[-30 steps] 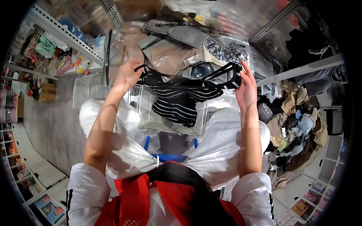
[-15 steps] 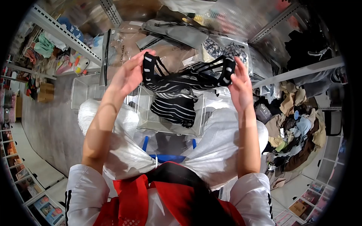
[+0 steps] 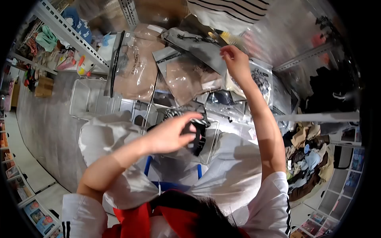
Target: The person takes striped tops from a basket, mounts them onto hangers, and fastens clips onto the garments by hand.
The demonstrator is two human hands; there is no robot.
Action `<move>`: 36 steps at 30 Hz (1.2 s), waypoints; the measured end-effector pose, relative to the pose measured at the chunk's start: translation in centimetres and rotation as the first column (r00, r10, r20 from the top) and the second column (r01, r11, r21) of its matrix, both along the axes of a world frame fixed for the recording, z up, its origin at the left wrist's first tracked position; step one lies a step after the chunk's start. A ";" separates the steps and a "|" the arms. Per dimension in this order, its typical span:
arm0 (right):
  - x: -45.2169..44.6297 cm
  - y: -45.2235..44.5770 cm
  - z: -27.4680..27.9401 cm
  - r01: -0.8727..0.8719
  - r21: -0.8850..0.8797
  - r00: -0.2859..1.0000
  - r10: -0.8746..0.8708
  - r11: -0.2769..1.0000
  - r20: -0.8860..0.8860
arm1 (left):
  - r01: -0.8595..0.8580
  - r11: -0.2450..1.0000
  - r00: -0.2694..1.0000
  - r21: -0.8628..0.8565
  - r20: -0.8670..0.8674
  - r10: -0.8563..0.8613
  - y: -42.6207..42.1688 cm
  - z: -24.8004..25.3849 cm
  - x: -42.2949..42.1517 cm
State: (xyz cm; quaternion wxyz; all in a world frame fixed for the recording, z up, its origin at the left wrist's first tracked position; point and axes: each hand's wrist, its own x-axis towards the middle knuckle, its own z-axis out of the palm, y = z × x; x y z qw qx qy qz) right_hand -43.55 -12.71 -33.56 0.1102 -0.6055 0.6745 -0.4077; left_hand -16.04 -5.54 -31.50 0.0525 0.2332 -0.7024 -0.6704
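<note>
Low in the middle, my left hand [image 3: 174,133] is curled, with its fingers round part of a black striped garment [image 3: 200,137] that lies in the clear basket [image 3: 212,146] between my knees. My right hand [image 3: 236,63] is raised over the grey plastic packages [image 3: 198,47]; its fingers are bent, and what they hold, if anything, is too small to name. Clear packages of beige garments [image 3: 137,67] lie left of my right hand. Just beside its wrist is a package with a floral garment [image 3: 261,77].
A second clear basket [image 3: 85,99] stands on the floor at left. Metal shelf posts [image 3: 75,35] frame both sides. A heap of mixed clothes [image 3: 311,162] lies at right, near white drawers [image 3: 35,170]. A striped white cloth [image 3: 230,12] hangs at the top.
Both hands have left the stretched black garment's straps. The garment is now down in the basket under my left hand, and my right hand has moved up and forward. The view has shifted.
</note>
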 end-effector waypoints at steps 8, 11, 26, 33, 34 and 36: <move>-8.2 -13.1 -14.5 0.415 0.441 0.838 -0.146 0.796 -0.526 | 0.271 0.962 0.931 0.030 0.244 -0.270 -0.1 -2.0 1.6; -8.8 -13.7 -15.0 0.389 0.403 0.813 -0.103 0.828 -0.573 | 0.343 0.886 0.913 -0.312 0.334 -0.236 -1.4 -1.6 2.3; -7.9 -2.7 -4.0 0.186 0.016 0.606 -0.102 0.982 -0.789 | -0.196 0.972 0.980 0.128 0.050 0.191 -2.7 0.1 0.5; -0.7 9.7 2.6 0.346 0.192 0.930 -0.308 0.918 -0.202 | -0.165 0.921 0.901 0.353 -0.326 0.286 -3.1 2.6 0.8; 0.3 11.3 3.6 0.305 0.265 0.952 -0.291 0.915 -0.090 | -0.164 0.919 0.869 0.359 -0.388 0.307 -2.9 2.5 0.7; 2.7 14.5 4.7 0.206 0.270 0.886 -0.296 0.941 0.356 | -0.189 0.918 0.822 0.350 -0.455 0.343 -2.7 3.0 0.7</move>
